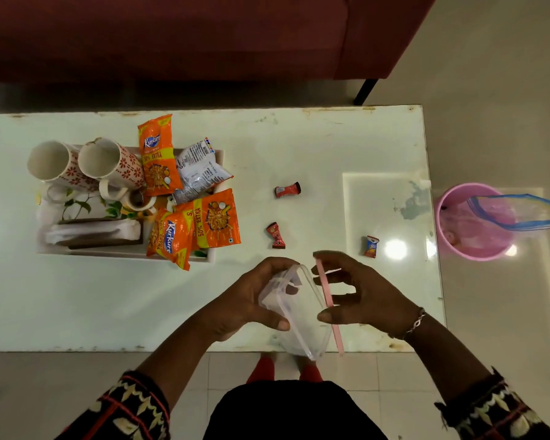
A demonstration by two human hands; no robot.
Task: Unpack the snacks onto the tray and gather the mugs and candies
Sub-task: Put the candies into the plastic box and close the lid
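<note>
**Head view: box opened at the near edge, three candies waiting beyond it**

Head view, and we start with the glass table, which runs across the frame. At about ten o'clock from our hands sits the tray, already carrying two floral mugs on their sides and the snack packets; the orange ones read "Kurkure" and "50% EXTRA", while the silver packet's print is too small to read.

Off the table at three o'clock stands a pink bin with a blue-edged bag in it.

Our left hand is clamped around a clear plastic container, whose long axis runs from eleven to five o'clock. Our right hand pinches its pink-rimmed lid edge-on, just beside the box.

The three candies lie loose: two at twelve o'clock from the box, one at one o'clock, nearest the right hand. We judge that hand must free itself of the lid before gathering them. Their wrappers are illegible.
</note>
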